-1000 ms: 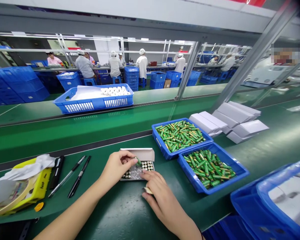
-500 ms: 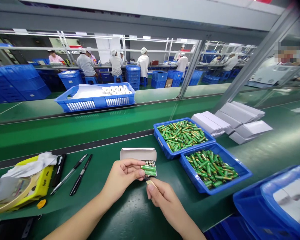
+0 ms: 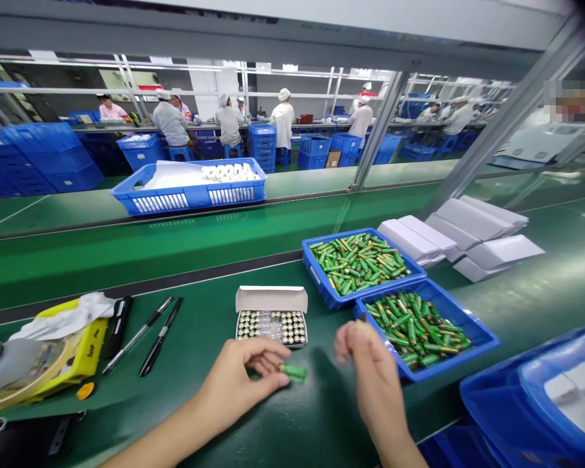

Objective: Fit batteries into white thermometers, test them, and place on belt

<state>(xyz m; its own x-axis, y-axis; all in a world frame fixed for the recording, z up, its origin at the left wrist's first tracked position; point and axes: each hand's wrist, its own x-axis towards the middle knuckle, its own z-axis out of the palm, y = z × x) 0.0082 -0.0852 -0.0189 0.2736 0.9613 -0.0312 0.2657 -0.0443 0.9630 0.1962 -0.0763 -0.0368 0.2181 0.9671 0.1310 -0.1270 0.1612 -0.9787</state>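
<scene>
My left hand (image 3: 246,374) pinches a green battery (image 3: 293,372) between thumb and fingers, just above the green tabletop. Behind it stands an open white box (image 3: 272,299) with its lid flap raised. Upright batteries (image 3: 292,327) fill both ends of the box, and clear plastic shows in its middle. My right hand (image 3: 368,357), slightly blurred, is closed beside the nearer blue tray (image 3: 478,335) of green batteries. A small dark tip (image 3: 363,317) pokes out above its fingers; the rest of that slim tool is hidden by the hand.
A second blue tray (image 3: 316,286) of green batteries stands behind the first. White folded boxes (image 3: 492,221) are stacked at right. Two pens (image 3: 160,338) and a yellow bin (image 3: 90,348) lie at left. A blue crate (image 3: 185,198) sits beyond the belt; several people work farther back.
My left hand has drawn back from the box toward me with green battery in its fingers. My right hand has moved right and up, away from the left, to the nearer tray.
</scene>
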